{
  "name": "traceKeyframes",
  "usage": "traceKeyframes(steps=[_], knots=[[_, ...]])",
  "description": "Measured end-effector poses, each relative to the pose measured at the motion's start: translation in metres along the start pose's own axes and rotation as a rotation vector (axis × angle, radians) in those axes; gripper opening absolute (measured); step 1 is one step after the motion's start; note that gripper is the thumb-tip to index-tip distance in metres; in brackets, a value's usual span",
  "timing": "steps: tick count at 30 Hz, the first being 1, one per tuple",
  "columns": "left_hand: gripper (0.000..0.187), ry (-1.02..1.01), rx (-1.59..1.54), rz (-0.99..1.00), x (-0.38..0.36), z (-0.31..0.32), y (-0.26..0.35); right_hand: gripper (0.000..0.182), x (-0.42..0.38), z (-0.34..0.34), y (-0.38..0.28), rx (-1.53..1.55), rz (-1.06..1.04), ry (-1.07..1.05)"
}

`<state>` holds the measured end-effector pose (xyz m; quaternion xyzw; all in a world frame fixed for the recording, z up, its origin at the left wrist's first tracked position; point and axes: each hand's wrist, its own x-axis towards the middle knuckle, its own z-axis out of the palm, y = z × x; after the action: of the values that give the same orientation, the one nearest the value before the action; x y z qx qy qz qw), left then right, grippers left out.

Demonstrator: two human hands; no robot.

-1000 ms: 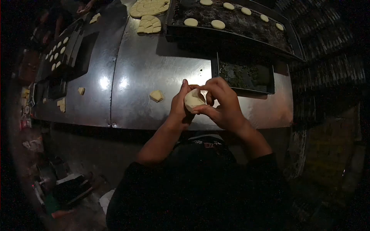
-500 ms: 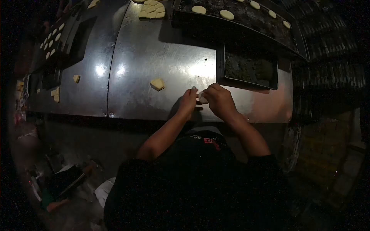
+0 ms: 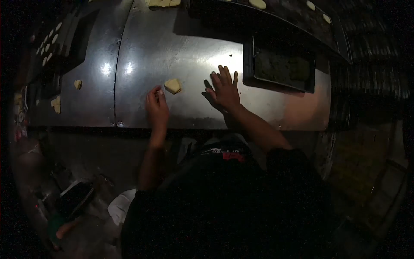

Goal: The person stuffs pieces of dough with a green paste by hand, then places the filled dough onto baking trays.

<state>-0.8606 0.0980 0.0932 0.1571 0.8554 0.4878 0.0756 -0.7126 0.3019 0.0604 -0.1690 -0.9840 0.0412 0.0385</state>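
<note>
My right hand (image 3: 226,90) is spread palm down at the steel table, with its fingers apart. Whatever lies beneath that palm, if anything, is hidden. My left hand (image 3: 158,105) is loosely curled near the table's front edge, its fingertips a little apart and nothing visible in them. Just to its right lies a small pale piece of dough (image 3: 173,86), with a slight gap between them. A larger slab of cut dough (image 3: 164,3) sits at the far edge of view.
A dark rectangular pan (image 3: 280,85) stands right of my right hand. Behind it, a large baking tray (image 3: 284,21) holds flat dough rounds. Another tray (image 3: 41,62) with several rounds is at far left, near dough scraps (image 3: 56,104). A person's arm (image 3: 67,228) shows at lower left.
My hands have moved apart. The right has gone from pinching a small pale dough piece to spread flat; the left has moved left beside the dough on the table. The view has shifted slightly.
</note>
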Motion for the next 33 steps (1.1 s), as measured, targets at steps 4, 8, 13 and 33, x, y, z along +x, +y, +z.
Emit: traceKeyframes(steps=[4,8,13,33], knots=[[0.037,-0.089,0.394,0.374,0.025,0.033,-0.013,0.055,-0.005,0.002,-0.002,0.135,0.071,0.093],[0.045,-0.465,0.696,0.166,0.043,0.037,0.005,0.053,-0.007,0.015,0.040,0.840,0.197,0.003],[0.039,-0.582,0.371,-0.033,0.033,0.020,0.000,0.026,-0.064,-0.042,0.036,0.340,0.116,-0.187],[0.024,-0.407,-0.620,0.087,0.048,0.035,0.171,0.042,0.081,-0.198,0.125,0.845,0.064,0.358]])
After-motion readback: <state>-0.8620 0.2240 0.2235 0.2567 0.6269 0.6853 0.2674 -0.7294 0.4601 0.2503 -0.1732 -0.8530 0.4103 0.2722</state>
